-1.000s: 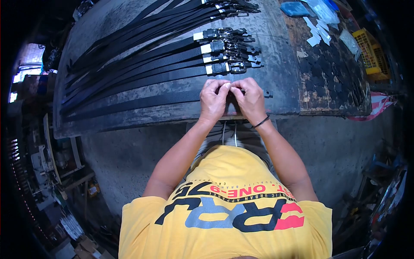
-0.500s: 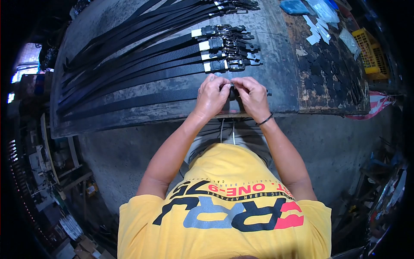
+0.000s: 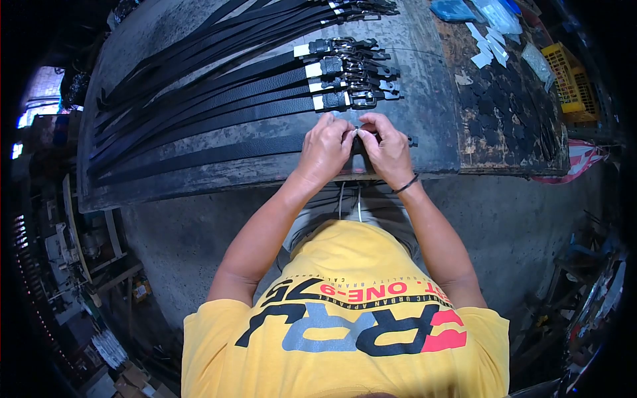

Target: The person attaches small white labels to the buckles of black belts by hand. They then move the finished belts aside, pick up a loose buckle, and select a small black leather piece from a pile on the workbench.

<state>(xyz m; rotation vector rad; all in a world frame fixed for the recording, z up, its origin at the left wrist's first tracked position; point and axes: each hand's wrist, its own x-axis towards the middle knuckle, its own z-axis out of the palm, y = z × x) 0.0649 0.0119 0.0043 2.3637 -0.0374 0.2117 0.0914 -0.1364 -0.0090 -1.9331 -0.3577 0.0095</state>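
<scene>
Near the table's front edge, my left hand (image 3: 326, 147) and my right hand (image 3: 386, 150) meet with fingertips pinched together. Between them is something small, pale at its tip, too small to make out. Beneath the hands lies a single black belt (image 3: 232, 150), its strap running left along the table and its dark end showing just right of my right hand. Just above the hands, several black belts (image 3: 272, 95) lie side by side with metal buckles (image 3: 361, 99) and white bands.
The table (image 3: 424, 119) also bears another bundle of belts (image 3: 219, 43) at the back. On its right part are dark scraps (image 3: 494, 109), white strips (image 3: 490, 50) and blue plastic bags (image 3: 497, 16). Yellow crates (image 3: 572, 83) stand beyond the right edge.
The fingertips of both hands have shifted slightly, and a small pale tip now shows between them. The belts have not visibly moved.
</scene>
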